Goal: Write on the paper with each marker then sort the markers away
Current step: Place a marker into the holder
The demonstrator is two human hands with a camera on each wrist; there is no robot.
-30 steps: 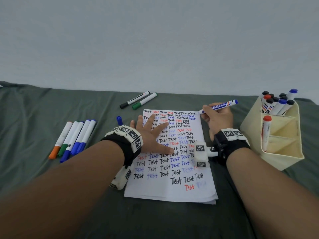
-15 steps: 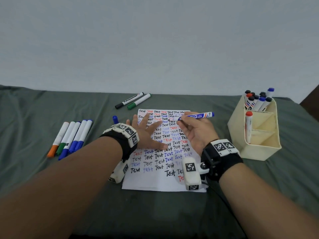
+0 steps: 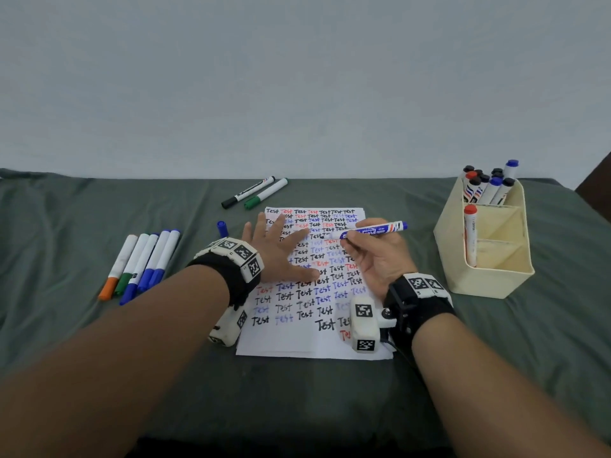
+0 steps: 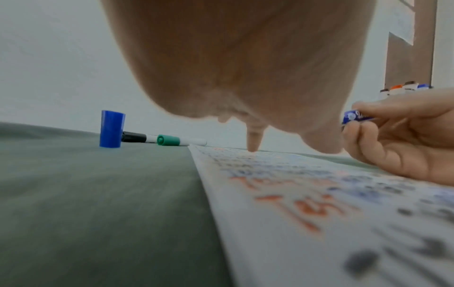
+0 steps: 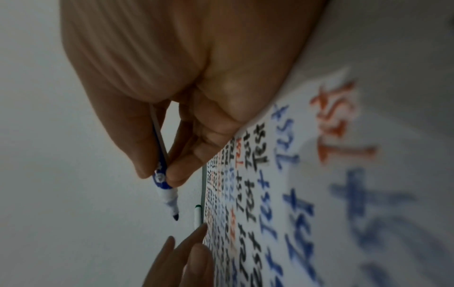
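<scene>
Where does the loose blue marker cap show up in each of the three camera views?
Head: the blue cap stands on the green cloth, just left of the paper, beyond the left hand.
Left wrist: upright at left of centre, before the black and green markers.
Right wrist: not in it.
Shared landmark: the green-capped marker.

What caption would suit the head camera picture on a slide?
Left hand flat on the paper while the right hand grips an uncapped blue marker above rows of "Test".
</scene>
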